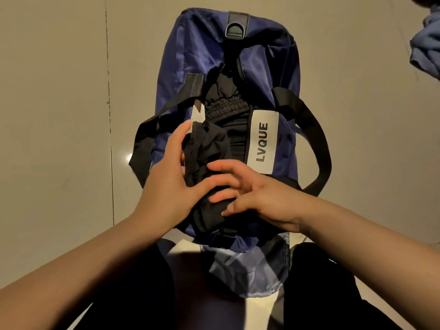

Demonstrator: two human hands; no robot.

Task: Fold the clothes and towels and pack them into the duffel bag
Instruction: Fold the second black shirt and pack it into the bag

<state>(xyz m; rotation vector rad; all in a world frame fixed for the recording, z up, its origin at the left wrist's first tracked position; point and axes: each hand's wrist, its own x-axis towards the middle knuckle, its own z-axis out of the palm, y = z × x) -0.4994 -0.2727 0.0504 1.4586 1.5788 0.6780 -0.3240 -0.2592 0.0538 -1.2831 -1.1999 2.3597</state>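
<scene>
- Navy nylon duffel bag (181, 67) lies on the floor with its long axis running straight away from the person, its open top facing up beneath both hands.
- Left hand (171, 177), fingers fairly straight, presses on the left side of a bunched black garment (207, 151) in the opening.
- Right hand (257, 191), fingers loosely spread, presses on the garment's near end (its grip is not clear).
- Beyond the hands, black clothing with an elastic waistband (226, 106) sits in the bag.
- White LVQUE label (263, 141) lies just past the right hand.
- Blue cloth (426, 51) lies far off to the right.
</scene>
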